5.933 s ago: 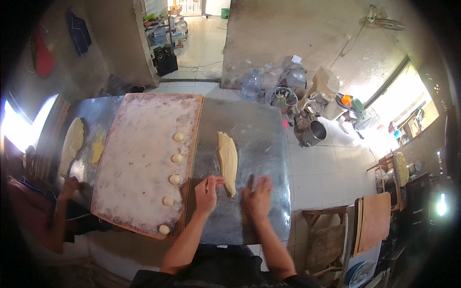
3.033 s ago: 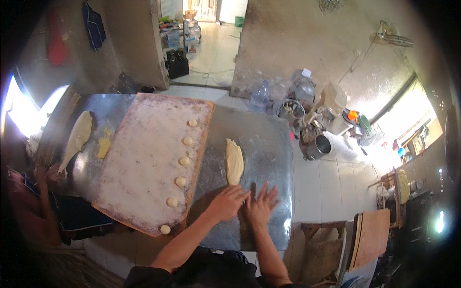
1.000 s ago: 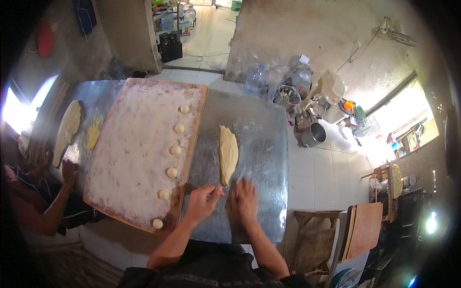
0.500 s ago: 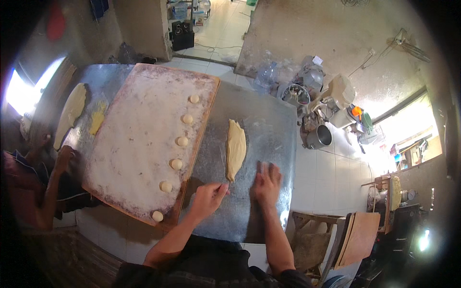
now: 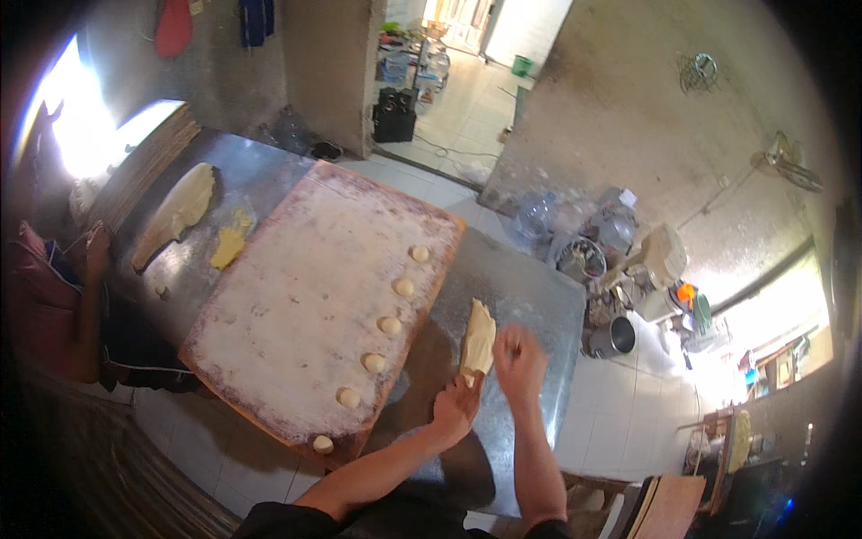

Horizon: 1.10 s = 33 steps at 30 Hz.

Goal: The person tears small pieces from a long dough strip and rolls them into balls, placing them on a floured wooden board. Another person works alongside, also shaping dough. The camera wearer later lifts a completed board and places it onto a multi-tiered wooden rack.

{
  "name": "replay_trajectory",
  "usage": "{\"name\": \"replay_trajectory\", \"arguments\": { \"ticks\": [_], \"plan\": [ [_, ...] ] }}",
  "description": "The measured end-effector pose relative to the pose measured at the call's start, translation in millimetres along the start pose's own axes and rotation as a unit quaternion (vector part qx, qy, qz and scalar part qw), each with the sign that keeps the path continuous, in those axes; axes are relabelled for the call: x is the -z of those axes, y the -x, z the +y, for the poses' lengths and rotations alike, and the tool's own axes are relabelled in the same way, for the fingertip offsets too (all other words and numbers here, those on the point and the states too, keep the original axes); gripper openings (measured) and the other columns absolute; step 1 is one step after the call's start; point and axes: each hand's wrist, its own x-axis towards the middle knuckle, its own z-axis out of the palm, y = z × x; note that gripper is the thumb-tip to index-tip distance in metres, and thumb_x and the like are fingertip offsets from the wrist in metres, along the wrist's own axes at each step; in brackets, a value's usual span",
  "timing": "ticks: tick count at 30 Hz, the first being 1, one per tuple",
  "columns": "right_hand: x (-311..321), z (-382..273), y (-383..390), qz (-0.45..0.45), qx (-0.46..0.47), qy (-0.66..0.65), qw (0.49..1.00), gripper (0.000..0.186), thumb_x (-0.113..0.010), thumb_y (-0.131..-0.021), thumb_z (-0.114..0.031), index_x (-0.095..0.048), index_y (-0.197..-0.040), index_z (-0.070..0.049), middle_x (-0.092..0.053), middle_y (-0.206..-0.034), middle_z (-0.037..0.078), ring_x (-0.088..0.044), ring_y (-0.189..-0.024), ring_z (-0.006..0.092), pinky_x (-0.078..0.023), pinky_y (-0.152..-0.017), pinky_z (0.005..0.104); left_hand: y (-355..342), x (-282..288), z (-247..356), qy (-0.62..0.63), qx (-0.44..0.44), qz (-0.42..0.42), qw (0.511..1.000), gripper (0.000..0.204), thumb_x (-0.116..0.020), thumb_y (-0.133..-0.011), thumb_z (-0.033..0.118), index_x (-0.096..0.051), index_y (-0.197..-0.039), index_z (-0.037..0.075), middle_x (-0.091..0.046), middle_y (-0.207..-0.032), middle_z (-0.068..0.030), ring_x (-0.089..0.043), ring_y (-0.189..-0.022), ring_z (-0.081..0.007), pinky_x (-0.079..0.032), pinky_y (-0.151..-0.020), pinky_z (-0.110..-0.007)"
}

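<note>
A long piece of pale yellow dough (image 5: 479,337) lies on the metal tabletop in front of me. My left hand (image 5: 456,410) is closed on its near end, and a small bit of dough shows at the fingertips. Just right of the dough is my right hand (image 5: 521,364), smeared by motion, so I cannot make out whether its fingers hold anything. To the left, several small round dough balls (image 5: 389,326) sit in a row along the right side of a flour-dusted board (image 5: 296,287).
Across the board, a co-worker's hand (image 5: 97,244) is near another long dough piece (image 5: 182,208) and a yellow smear (image 5: 231,241). Past the table's right edge stand a metal pot (image 5: 612,337), a bucket (image 5: 582,259) and clear bottles (image 5: 536,214). Brown boards (image 5: 669,512) lean at lower right.
My left hand has closed on the dough's near end. My right hand has come up off the tabletop toward the dough. The view has shifted, and the co-worker's hand has left their dough.
</note>
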Motion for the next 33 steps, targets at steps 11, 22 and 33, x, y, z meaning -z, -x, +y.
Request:
{"name": "replay_trajectory", "arguments": {
  "ticks": [11,22,33],
  "plan": [
    [-112,1,-110,0.054,-0.205,-0.007,0.977,0.068,-0.064,-0.102,-0.041,-0.043,-0.153,-0.001,-0.069,-0.127,0.023,-0.07,-0.11,0.032,-0.054,-0.095,0.0461,10,29,-47,0.216,-0.014,-0.004,0.976,0.024,-0.054,-0.104,0.02,-0.051,-0.119,0.002,-0.07,-0.096,-0.0286,-0.069,-0.089,-0.0501,-0.054,-0.076,-0.06],
    [-83,88,134,-0.048,-0.447,-0.716,0.534,0.041,-0.047,-0.112,-0.041,-0.064,-0.118,-0.004,-0.067,-0.095,0.006,-0.066,-0.084,0.021,-0.054,-0.073,0.0372,61,59,-5,-0.07,-0.331,0.084,0.937,0.045,-0.057,-0.105,0.028,-0.05,-0.143,0.007,-0.073,-0.112,-0.021,-0.066,-0.117,-0.0371,-0.046,-0.107,-0.051],
    [-31,18,163,0.105,-0.265,-0.084,0.955,0.037,-0.048,-0.107,-0.024,-0.064,-0.085,0.001,-0.07,-0.077,0.021,-0.068,-0.081,0.052,-0.051,-0.067,0.0544,-38,-23,-17,0.132,-0.362,0.026,0.923,0.056,-0.043,-0.107,0.038,-0.072,-0.075,0.002,-0.068,-0.074,-0.0238,-0.066,-0.082,-0.0398,-0.047,-0.096,-0.048]
  ]
}}
